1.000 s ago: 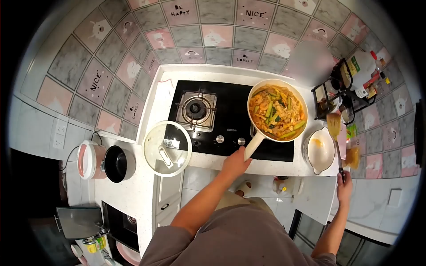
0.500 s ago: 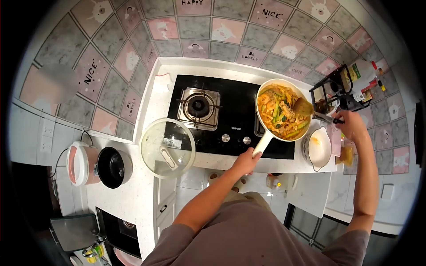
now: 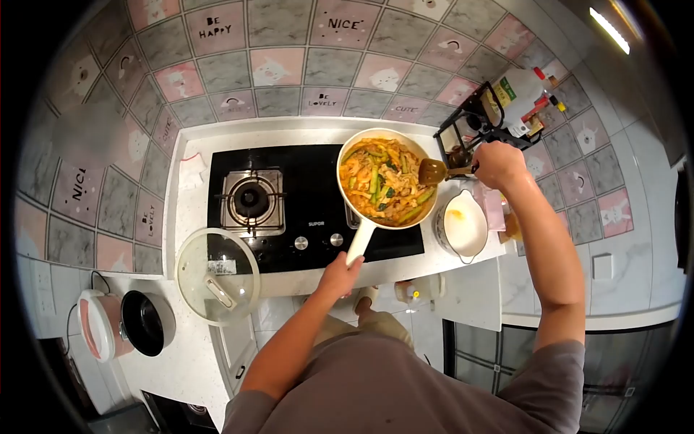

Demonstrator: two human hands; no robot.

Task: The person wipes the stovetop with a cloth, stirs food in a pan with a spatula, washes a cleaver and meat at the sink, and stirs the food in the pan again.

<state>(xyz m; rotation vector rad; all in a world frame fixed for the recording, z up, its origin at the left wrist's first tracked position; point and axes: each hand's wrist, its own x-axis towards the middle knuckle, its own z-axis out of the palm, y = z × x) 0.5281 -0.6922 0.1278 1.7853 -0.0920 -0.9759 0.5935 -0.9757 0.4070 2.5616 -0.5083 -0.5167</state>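
Observation:
My left hand (image 3: 340,277) is closed around the pale handle of a cream frying pan (image 3: 359,244) on the right side of the stove. Inside the pan lies a cooked mix of sliced vegetables and meat (image 3: 383,177) in orange-brown sauce. In my right hand (image 3: 500,165) is the handle of a brown spatula (image 3: 434,172). Its blade is over the pan's right rim, beside the food; whether it touches the food I cannot tell. A white bowl (image 3: 465,228) with two small side grips and a yellowish smear inside stands just right of the pan.
A glass lid (image 3: 199,289) overlaps the stove's (image 3: 318,155) left front corner. The left burner (image 3: 251,197) is uncovered. At the back right is a black rack (image 3: 491,105) with bottles. A black pot (image 3: 142,323) and a pink-and-white appliance (image 3: 94,325) stand on the left counter.
The view has swung to the right, so everything appears farther left. The spatula blade has shifted from over the food toward the pan's right rim. Both hands keep their hold.

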